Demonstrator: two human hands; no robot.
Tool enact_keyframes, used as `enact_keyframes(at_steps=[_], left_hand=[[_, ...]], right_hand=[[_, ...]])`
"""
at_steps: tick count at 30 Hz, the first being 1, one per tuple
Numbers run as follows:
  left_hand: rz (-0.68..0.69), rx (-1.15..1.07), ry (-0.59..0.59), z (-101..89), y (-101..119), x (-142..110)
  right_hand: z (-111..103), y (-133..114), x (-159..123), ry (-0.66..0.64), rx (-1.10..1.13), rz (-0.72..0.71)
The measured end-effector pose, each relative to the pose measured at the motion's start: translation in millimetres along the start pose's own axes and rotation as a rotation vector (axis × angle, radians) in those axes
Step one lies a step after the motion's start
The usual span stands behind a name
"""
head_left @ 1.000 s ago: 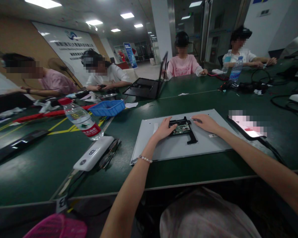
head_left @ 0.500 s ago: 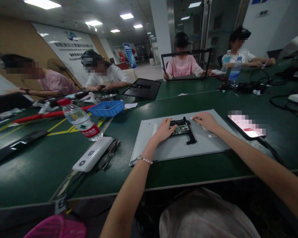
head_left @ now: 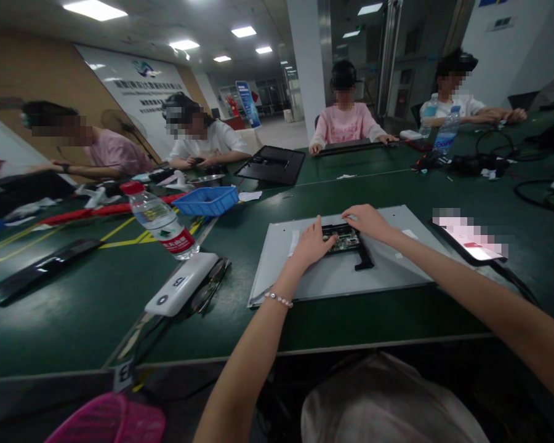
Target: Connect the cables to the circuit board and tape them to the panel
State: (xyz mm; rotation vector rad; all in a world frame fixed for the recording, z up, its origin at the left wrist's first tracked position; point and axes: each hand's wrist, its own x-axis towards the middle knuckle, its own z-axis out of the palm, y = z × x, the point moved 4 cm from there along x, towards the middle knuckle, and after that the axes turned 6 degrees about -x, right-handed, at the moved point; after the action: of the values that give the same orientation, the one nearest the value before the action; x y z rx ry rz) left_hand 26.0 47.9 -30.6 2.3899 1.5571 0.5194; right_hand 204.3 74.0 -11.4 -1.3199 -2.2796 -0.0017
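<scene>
A green circuit board (head_left: pixel 348 240) in a black plastic frame (head_left: pixel 364 258) lies on a pale grey flat panel (head_left: pixel 281 289). My left hand (head_left: pixel 312 246) rests over the board's left end, thumb on the board and fingers along its far side, steadying it. At the frame's far edge is my right hand (head_left: pixel 367 221), its fingertips pinched together. Whatever those fingertips hold is too small to make out. Pale strips (head_left: pixel 410 234) lie on the panel right of my right forearm, and another pale strip (head_left: pixel 294 242) is beside my left hand.
Left of the panel are glasses (head_left: pixel 208 288), a white power bank (head_left: pixel 182 284), a water bottle (head_left: pixel 161 223) and a blue tray (head_left: pixel 207 202). A phone (head_left: pixel 471 237) with a cable lies right. Several people sit around the green table (head_left: pixel 221 344); one opposite has a black frame (head_left: pixel 355 147).
My right hand has moved left, from beside the frame to its far edge. My left hand stays on the board. The person opposite has lowered the large black frame to the table.
</scene>
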Motion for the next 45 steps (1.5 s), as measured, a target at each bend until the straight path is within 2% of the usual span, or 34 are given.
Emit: enact_keyframes(at_steps=[5,10,19,24,28,32,38,41,45], left_hand=[[0.003,0.006,0.010,-3.2,2,-2],[0.015,0.000,0.015,-5.0,7,-4],[0.021,0.003,0.016,-1.9,4,-3],[0.024,0.025,0.009,-4.1,7,-4],[0.018,0.027,0.000,-4.4,7,-4],[0.016,0.020,0.004,-2.6,5,-2],[0.021,0.007,-0.007,-0.8,2,0],[0.020,0.005,-0.023,-2.1,3,-1],[0.024,0.003,-0.047,-2.2,4,-1]], right_hand=[[22,-29,25,-0.125,-0.093,0.000],[33,-34,27,-0.157,-0.091,-0.012],[34,-32,26,-0.182,-0.022,-0.044],[21,-33,23,-0.161,0.015,-0.036],[-2,-18,5,-0.130,-0.003,-0.029],[-23,18,-29,-0.126,-0.014,0.078],[-23,79,-67,-0.257,-0.004,0.283],[-20,89,-70,-0.316,0.076,0.321],[-16,82,-67,-0.325,0.137,0.305]])
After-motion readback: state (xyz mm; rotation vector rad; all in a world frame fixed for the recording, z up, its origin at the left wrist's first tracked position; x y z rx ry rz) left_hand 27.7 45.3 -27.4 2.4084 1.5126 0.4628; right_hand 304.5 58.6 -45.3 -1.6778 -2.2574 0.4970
